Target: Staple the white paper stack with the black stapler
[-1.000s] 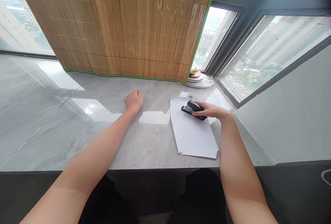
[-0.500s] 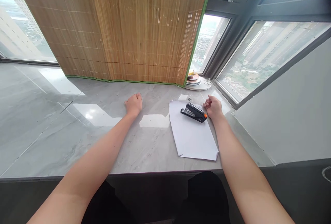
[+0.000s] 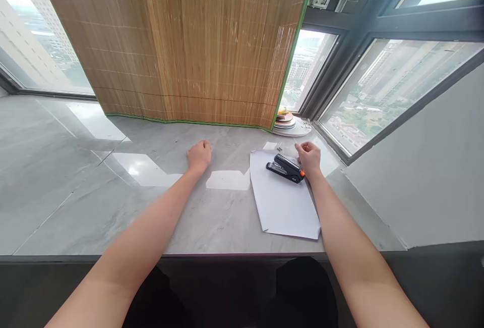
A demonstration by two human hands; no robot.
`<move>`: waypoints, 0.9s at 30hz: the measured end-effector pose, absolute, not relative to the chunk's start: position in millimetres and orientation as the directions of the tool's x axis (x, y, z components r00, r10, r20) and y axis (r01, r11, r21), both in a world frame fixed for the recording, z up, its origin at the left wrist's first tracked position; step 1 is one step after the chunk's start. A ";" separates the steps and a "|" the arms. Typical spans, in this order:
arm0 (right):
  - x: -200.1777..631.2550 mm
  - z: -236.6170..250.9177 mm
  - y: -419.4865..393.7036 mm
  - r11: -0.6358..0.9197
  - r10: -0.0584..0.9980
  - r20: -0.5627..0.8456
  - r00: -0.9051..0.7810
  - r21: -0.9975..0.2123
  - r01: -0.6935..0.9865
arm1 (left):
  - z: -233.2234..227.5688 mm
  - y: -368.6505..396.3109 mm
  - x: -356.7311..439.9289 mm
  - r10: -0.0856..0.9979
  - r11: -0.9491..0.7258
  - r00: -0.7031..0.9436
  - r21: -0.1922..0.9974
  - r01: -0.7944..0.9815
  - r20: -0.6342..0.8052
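A black stapler (image 3: 285, 168) with an orange end lies on a white sheet of paper (image 3: 284, 203) on the grey marble counter (image 3: 113, 186). My right hand (image 3: 310, 158) rests loosely curled just right of the stapler, its fingers bent and holding nothing. My left hand (image 3: 199, 155) lies palm down in a loose fist on the bare counter, well left of the paper, also with nothing in it.
A bamboo blind (image 3: 196, 40) hangs behind the counter. A stack of small plates (image 3: 287, 118) sits in the far right corner by the dark window frame (image 3: 340, 91). A grey wall panel (image 3: 427, 166) borders the counter on the right.
My right hand let go of the stapler and drew back to its right side. The stapler stays on the paper. My left hand has hardly moved.
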State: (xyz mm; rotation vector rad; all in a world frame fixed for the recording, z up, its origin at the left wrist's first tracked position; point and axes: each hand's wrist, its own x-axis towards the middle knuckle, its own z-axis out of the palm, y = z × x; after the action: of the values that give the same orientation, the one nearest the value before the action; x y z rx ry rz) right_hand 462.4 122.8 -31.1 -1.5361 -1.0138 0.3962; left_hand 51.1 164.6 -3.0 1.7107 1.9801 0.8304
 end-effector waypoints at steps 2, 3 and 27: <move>462.0 -30.2 123.2 0.020 0.786 0.384 0.484 -0.798 0.602 | -2.9 164.2 50.5 0.981 0.074 -0.172 0.660 0.748 0.085; 461.8 -29.6 123.6 0.014 0.808 0.405 0.428 -0.740 0.673 | -2.7 164.1 50.3 0.982 0.072 -0.171 0.660 0.748 0.087; 458.4 -37.0 135.3 0.248 0.938 0.326 -0.118 -0.394 0.885 | 7.8 123.1 -93.2 0.995 0.052 -0.078 0.373 0.927 0.056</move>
State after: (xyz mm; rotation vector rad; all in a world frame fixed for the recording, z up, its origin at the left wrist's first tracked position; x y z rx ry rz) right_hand 458.4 135.3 -37.0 -1.6550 -2.0199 0.1378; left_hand -93.2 123.1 7.8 1.9711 2.1086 0.4652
